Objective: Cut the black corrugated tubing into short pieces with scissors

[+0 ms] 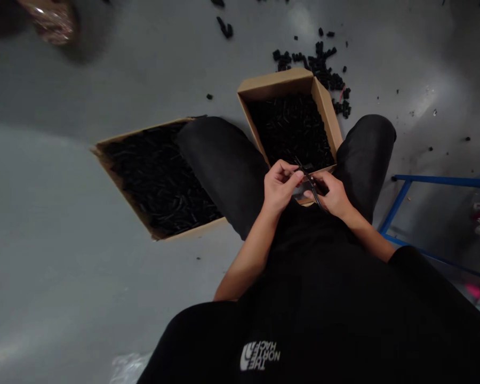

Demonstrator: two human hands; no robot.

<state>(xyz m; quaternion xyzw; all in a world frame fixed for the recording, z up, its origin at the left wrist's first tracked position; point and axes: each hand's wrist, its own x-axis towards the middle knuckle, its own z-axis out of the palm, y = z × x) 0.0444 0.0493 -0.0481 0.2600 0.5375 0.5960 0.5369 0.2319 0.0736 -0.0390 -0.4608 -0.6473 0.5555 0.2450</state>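
Observation:
Over the near edge of the open cardboard box (328, 114) between my knees, both hands are close together. My right hand (334, 197) is closed around a slim black tool (314, 191) that looks like scissors, its thin tip pointing away from me. My left hand (279, 186) is closed in a pinch of thumb and fingers, at the tool's front end. A small black piece (308, 167) shows just beyond the fingertips; whether it is pinched or lies in the box I cannot tell. Many short black pieces (290, 125) fill the box.
A wider, shallow cardboard box (124, 184) of black pieces stands left of my left leg, partly under it. Loose black pieces (324, 69) lie scattered on the grey floor behind the nearer box. A blue metal frame (440, 180) stands at right. Clear plastic (130, 368) lies lower left.

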